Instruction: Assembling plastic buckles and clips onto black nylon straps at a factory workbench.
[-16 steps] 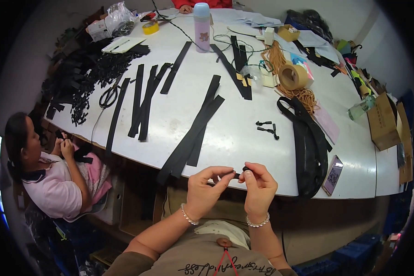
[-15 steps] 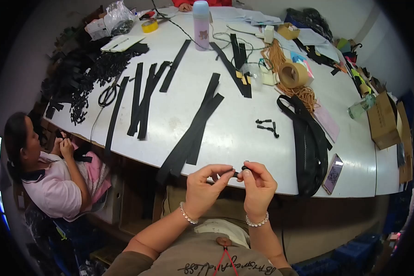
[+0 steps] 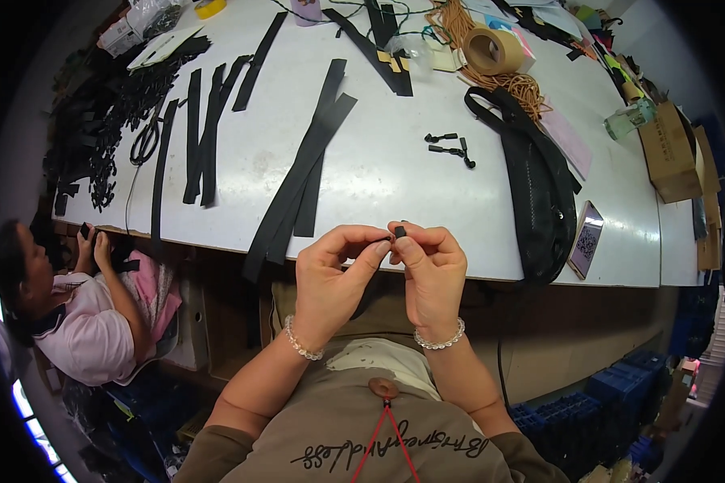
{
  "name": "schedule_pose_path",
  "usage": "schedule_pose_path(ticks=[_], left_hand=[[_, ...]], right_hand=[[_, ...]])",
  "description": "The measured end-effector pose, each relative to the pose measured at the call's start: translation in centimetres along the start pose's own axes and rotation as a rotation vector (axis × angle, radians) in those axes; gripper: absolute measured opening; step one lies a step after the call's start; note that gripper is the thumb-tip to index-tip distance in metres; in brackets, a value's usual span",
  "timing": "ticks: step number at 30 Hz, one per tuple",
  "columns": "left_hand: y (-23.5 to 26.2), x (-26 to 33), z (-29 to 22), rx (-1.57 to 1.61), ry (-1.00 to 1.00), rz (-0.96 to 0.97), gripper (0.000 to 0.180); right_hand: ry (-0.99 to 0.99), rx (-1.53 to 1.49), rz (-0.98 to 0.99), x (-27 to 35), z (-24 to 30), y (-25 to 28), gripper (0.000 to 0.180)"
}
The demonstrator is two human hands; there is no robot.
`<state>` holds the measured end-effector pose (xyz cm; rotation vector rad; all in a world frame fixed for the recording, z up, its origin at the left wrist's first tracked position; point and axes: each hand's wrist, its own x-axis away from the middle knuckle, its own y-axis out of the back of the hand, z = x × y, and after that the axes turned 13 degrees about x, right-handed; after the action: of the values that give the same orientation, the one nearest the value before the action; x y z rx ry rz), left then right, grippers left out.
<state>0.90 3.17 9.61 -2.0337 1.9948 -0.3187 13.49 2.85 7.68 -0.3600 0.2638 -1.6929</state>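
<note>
Just beyond the table's front edge, my left hand point(image 3: 330, 278) and my right hand point(image 3: 433, 278) meet fingertip to fingertip. Between thumb and finger my right hand pinches a small black piece point(image 3: 400, 232), which looks like a zipper pull. My left fingers are pinched against its side; most of what they grip is hidden. Several similar small black pieces point(image 3: 447, 150) lie on the white table point(image 3: 411, 181) beyond my right hand. A black bag point(image 3: 532, 189) with a strap rests to their right. Long black strips point(image 3: 304, 173) cross each other ahead of my left hand.
More black strips point(image 3: 193, 137), scissors point(image 3: 144, 145) and a heap of black scraps point(image 3: 97, 121) occupy the left. A phone point(image 3: 586, 241), brown tape roll point(image 3: 491, 51), cord bundle point(image 3: 524, 90), glass bottle point(image 3: 628, 119) and carton point(image 3: 669, 157) are right. A co-worker point(image 3: 89, 314) sits at left.
The view has tilted downward, so the table sits higher in the picture. My hands have drawn closer together, and the small black piece now stands upright in my right fingertips.
</note>
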Motion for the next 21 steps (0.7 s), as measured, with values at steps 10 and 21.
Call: schedule_pose_path(ticks=[10, 21], left_hand=[[-0.1, 0.4, 0.0, -0.134, -0.101, -0.031, 0.011], [0.3, 0.6, 0.5, -0.084, -0.073, 0.02, 0.014]], right_hand=[[0.096, 0.099, 0.026, 0.5, 1.0, -0.6, 0.009], [-0.077, 0.017, 0.109, 0.4, -0.1, 0.7, 0.017]])
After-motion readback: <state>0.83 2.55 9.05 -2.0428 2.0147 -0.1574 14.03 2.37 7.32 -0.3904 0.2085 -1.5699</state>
